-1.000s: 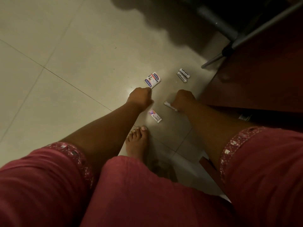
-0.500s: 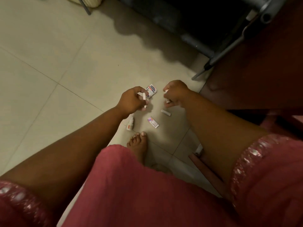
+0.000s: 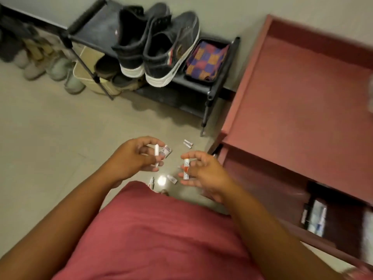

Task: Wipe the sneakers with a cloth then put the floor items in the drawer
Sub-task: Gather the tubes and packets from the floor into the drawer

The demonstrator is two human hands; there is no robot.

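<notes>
My left hand [image 3: 133, 156] is raised above the floor and grips a small white tube [image 3: 156, 155]. My right hand [image 3: 203, 172] holds a small white and red tube [image 3: 186, 168]. Below them on the tiles lie a small printed packet [image 3: 166, 151], two little white tubes [image 3: 188, 143], another small tube [image 3: 172, 178] and a small bottle [image 3: 151, 181]. A pair of dark sneakers [image 3: 161, 45] with white soles stands on the black shoe rack [image 3: 210, 91]. A checked cloth [image 3: 206, 60] lies beside them. The red-brown drawer [image 3: 302, 93] at right is pulled open.
A lower drawer [image 3: 314, 215] at right holds a dark box and white packets. More shoes [image 3: 50, 67] line the floor under the rack at left, next to a cream bin [image 3: 90, 81]. My knee in red cloth fills the bottom of the view.
The view has swung up from the floor to take in the rack and drawers. Both hands have lifted off the tiles, each now with a small tube in its fingers.
</notes>
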